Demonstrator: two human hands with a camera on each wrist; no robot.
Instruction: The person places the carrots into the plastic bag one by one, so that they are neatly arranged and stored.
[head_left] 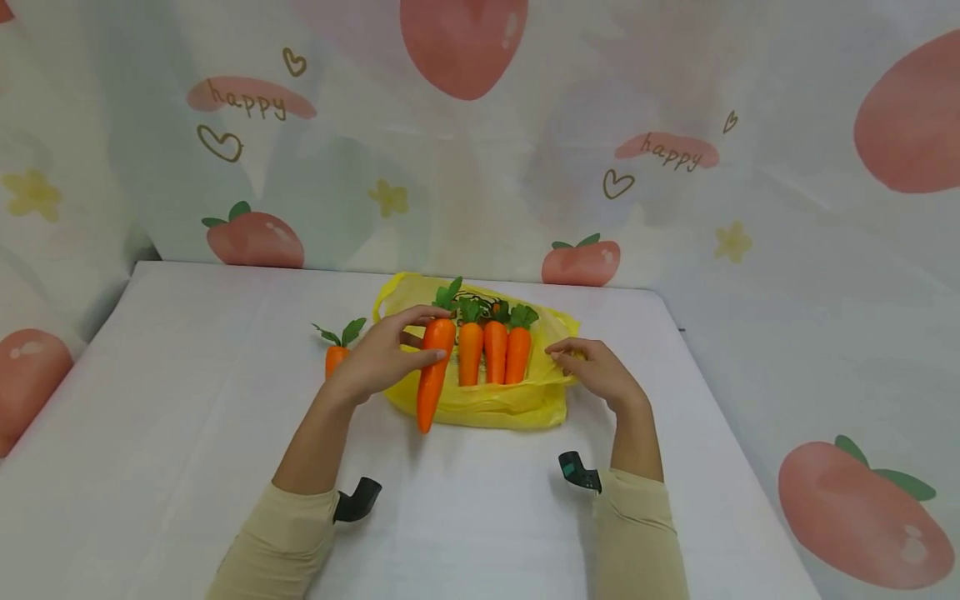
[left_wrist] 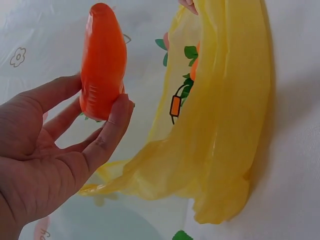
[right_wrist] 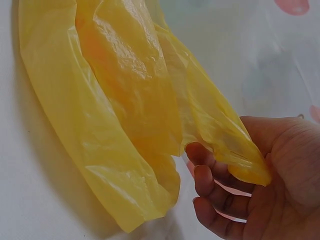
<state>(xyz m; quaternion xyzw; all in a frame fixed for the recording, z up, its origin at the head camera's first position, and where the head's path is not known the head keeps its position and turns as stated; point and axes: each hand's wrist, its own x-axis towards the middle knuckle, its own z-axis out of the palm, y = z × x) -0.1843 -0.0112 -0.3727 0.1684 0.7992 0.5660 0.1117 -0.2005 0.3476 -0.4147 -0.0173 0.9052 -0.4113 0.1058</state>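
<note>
My left hand [head_left: 384, 354] grips an orange carrot [head_left: 435, 367] with green leaves, its tip pointing down, in front of a yellow plastic bag [head_left: 517, 414]. Seen from the left wrist, thumb and fingers close round the leafy end of the carrot [left_wrist: 104, 60]. Several more carrots [head_left: 495, 350] lie side by side on the bag's open mouth, leaves toward the back. At the bag's right side, my right hand [head_left: 596, 367] holds its edge; in the right wrist view the yellow film [right_wrist: 235, 155] passes between thumb and curled fingers.
Another carrot [head_left: 336, 358] lies on the white table [head_left: 195, 400] to the left, partly hidden behind my left hand. A printed curtain [head_left: 465, 183] with fruit pictures hangs behind the table. Black wrist cameras [head_left: 358, 498] stick out from both sleeves.
</note>
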